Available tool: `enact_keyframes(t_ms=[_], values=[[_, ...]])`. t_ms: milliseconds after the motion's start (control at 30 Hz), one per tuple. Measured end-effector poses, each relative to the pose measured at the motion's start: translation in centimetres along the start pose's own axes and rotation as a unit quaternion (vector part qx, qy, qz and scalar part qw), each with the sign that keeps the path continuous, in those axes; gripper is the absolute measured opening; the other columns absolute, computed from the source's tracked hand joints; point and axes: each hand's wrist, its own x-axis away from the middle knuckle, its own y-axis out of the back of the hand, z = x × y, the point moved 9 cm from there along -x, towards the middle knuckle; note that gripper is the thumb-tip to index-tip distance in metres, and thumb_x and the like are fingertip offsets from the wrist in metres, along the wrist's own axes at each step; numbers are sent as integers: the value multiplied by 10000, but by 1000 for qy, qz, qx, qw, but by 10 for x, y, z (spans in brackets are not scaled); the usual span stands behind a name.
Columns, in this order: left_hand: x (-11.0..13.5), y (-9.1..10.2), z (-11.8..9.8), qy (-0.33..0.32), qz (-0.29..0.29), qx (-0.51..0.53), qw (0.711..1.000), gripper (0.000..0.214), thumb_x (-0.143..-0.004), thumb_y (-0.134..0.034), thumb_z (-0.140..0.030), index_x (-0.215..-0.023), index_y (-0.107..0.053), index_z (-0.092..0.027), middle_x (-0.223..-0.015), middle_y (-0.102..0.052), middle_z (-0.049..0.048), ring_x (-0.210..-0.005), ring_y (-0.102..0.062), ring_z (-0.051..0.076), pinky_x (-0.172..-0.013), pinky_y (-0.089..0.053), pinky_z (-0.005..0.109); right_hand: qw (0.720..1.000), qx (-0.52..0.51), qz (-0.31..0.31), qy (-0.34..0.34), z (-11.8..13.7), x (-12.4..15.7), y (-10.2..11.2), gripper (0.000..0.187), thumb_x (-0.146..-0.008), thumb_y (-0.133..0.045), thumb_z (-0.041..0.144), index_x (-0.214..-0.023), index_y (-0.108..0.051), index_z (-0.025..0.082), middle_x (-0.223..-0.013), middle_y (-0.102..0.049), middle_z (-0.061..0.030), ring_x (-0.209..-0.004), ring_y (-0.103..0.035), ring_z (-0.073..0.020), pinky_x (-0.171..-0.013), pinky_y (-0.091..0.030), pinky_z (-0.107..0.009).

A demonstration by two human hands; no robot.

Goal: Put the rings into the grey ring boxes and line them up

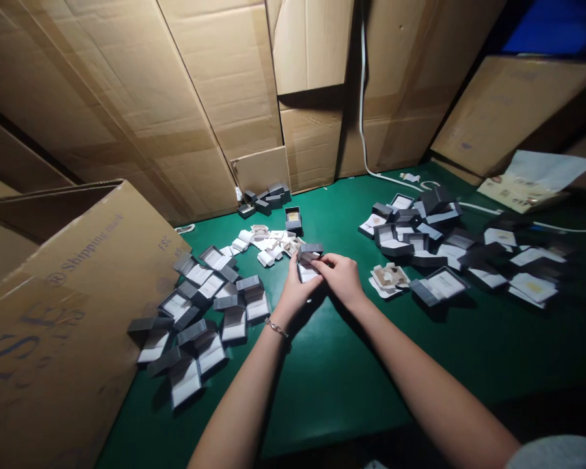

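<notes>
One grey box sits pinched between left hand and right hand.

we have room on the green table between left boxes and right boxes. a cardboard carton blocks our left.

Packing workshop: flattened cardboard sheets lining the walls, one shipping carton, green work surface bearing loose heaps of small open grey gift boxes.
</notes>
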Motion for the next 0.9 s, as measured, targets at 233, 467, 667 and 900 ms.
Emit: enact_keyframes(t_ms=[233,467,667,900], values=[[0,-8,9,50,46,10,998,743,-651,-750,-212,-1323,-435,-231,-976,-652,45,-722,-611,104,-674,-486,210,998,1,-68,-15,-9,-3,13,324,-713,-636,515,-677,-606,194,-656,-631,-15,-597,-528,-154,-623,-423,-284],[4,-13,3,23,85,-52,995,726,-631,-663,-107,-1314,-450,-234,-981,-635,30,-685,-572,96,-608,-450,197,992,-128,-18,0,-7,-7,-1,281,-706,-525,285,-951,-631,197,-951,-688,-65,-844,-621,-206,-764,-481,-325],[9,-20,-3,6,116,-88,989,707,-647,-643,-98,-1319,-469,-236,-994,-640,26,-714,-561,111,-637,-439,214,997,-57,-56,4,-6,0,8,164,-658,-474,222,-756,-604,200,-711,-656,-21,-683,-582,-192,-659,-445,-294],[4,-13,0,-12,87,-92,992,645,-658,-652,-108,-1272,-524,-258,-1156,-625,48,-896,-593,153,-767,-462,231,988,-138,-68,-28,-18,-1,-1,165,-702,-522,290,-794,-617,191,-792,-664,-45,-760,-592,-208,-720,-457,-311]])
